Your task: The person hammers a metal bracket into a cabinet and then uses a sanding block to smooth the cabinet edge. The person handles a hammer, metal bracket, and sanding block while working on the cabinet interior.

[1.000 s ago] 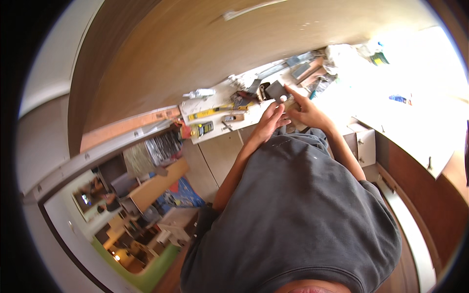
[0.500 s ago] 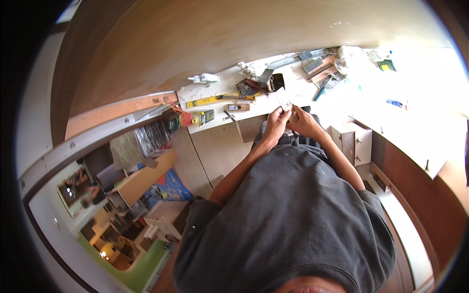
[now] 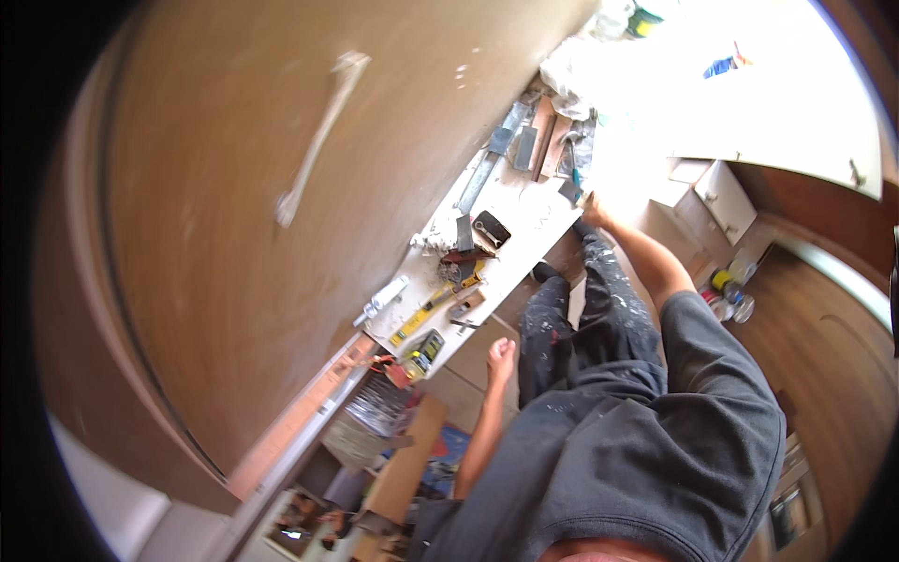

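My right hand (image 3: 594, 212) is stretched out to the edge of the white bench top (image 3: 536, 223), its fingers closed on a small dark grey flat piece (image 3: 568, 192). What this piece is cannot be made out. Just beyond it lies a tool with a teal handle (image 3: 575, 176). My left hand (image 3: 502, 358) hangs in front of the bench, away from the tools, with its fingers curled in. Whether anything is inside that curl is hidden.
A black box (image 3: 491, 229), a yellow spirit level (image 3: 421, 317), a wooden hand plane (image 3: 466, 304) and a white tube (image 3: 382, 300) lie along the bench. Wooden strips (image 3: 543, 136) lie farther back. A large brown panel (image 3: 234, 187) rises at the left.
My hands, together half a second ago around a pale thin thing, are apart. The right has reached forward, the left has dropped back. The whole view has turned.
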A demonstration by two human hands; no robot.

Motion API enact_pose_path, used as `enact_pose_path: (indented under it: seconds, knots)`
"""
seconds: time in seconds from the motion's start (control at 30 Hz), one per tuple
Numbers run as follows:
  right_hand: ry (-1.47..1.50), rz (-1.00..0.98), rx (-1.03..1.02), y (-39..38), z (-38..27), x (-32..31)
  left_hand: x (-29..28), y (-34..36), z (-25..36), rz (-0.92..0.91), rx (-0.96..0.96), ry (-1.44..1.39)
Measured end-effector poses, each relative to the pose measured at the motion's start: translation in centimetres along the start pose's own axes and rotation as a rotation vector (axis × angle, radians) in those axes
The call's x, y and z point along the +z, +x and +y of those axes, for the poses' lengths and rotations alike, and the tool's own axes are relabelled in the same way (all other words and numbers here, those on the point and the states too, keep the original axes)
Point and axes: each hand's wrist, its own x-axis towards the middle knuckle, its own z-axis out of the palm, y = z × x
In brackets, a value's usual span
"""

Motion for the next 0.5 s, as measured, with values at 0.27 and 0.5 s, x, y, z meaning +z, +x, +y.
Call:
enact_pose_path:
  seconds: [0.27,0.5]
  knots:
    - [-0.283,-0.128,0.008,8.9,3.8,0.0,0.1,8.3,3.3,0.017,-0.156,-0.085]
    - [-0.402,-0.049,-0.291,11.2,2.8,-2.4,6.8,10.3,4.1,0.079,-0.094,-0.110]
